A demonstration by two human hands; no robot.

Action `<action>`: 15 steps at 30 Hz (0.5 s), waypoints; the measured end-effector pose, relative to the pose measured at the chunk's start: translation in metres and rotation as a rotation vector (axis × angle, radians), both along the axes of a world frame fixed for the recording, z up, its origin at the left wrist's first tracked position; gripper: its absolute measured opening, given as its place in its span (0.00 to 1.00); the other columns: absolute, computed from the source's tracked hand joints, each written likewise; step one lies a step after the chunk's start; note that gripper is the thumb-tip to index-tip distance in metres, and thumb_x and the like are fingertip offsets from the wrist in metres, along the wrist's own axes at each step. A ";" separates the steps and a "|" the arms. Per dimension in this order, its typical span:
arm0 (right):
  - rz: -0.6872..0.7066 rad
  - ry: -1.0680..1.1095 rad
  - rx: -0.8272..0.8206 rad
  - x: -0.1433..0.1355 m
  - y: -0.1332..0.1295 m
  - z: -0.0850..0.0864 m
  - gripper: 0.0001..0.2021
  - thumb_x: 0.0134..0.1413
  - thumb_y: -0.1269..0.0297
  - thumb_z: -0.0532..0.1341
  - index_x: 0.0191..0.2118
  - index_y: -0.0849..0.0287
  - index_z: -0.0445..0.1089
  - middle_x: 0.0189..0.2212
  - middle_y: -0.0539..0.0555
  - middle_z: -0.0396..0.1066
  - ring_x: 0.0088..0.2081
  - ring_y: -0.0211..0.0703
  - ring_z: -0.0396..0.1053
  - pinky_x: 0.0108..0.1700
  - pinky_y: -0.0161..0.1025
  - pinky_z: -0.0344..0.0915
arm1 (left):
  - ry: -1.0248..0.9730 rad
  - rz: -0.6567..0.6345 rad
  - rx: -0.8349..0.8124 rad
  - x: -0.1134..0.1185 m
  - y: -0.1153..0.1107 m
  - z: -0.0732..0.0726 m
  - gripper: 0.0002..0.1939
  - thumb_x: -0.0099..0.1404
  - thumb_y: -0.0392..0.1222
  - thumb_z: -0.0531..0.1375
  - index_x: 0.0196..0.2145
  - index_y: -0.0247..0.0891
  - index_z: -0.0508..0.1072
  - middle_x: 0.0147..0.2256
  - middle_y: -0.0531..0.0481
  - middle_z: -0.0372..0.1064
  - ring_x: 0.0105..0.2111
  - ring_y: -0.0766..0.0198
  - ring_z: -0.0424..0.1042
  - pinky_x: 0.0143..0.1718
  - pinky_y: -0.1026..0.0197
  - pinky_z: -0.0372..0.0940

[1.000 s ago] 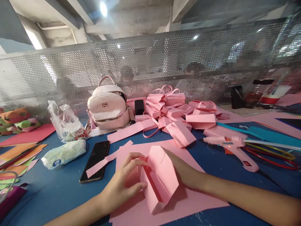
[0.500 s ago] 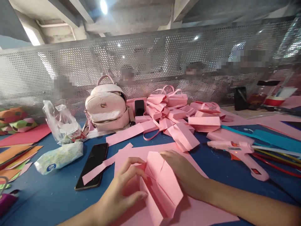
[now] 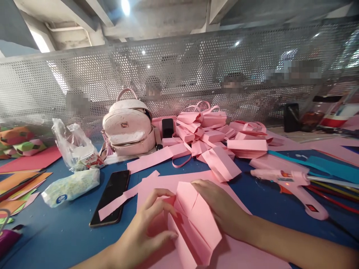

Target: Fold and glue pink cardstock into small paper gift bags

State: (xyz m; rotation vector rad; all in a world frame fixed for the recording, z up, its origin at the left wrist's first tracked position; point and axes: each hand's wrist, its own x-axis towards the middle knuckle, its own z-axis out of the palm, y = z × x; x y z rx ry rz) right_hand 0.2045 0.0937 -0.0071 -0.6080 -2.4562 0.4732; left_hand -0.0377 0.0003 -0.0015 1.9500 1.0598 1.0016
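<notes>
A folded pink paper box [image 3: 196,224] stands open-topped between my hands, over a large pink sheet [image 3: 244,250] on the blue table. My left hand [image 3: 153,224] grips its left wall, fingertips bent over the edge and thumb against the side. Behind the right wall, my right hand [image 3: 221,205] is wrapped round the paper, most of its fingers hidden. A narrow pink strip [image 3: 120,201] lies across a black phone [image 3: 110,198] left of my hands.
Folded pink pieces [image 3: 207,130] are heaped beyond my hands. A pink glue gun [image 3: 294,183] lies at the right. Backpack [image 3: 129,129], plastic bag [image 3: 74,145] and tissue pack [image 3: 71,186] sit at the left. A perforated metal screen [image 3: 185,71] stands behind.
The view has shifted slightly, so objects at the right appear a little farther right. Both hands keep their hold on the paper box, which looks nearly unchanged.
</notes>
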 end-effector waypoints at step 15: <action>-0.021 0.020 -0.070 0.000 -0.001 0.004 0.09 0.69 0.62 0.52 0.44 0.56 0.68 0.41 0.57 0.73 0.41 0.50 0.69 0.42 0.46 0.66 | 0.011 0.007 -0.009 0.000 -0.001 -0.001 0.10 0.66 0.48 0.64 0.42 0.43 0.73 0.56 0.42 0.60 0.59 0.49 0.62 0.60 0.50 0.58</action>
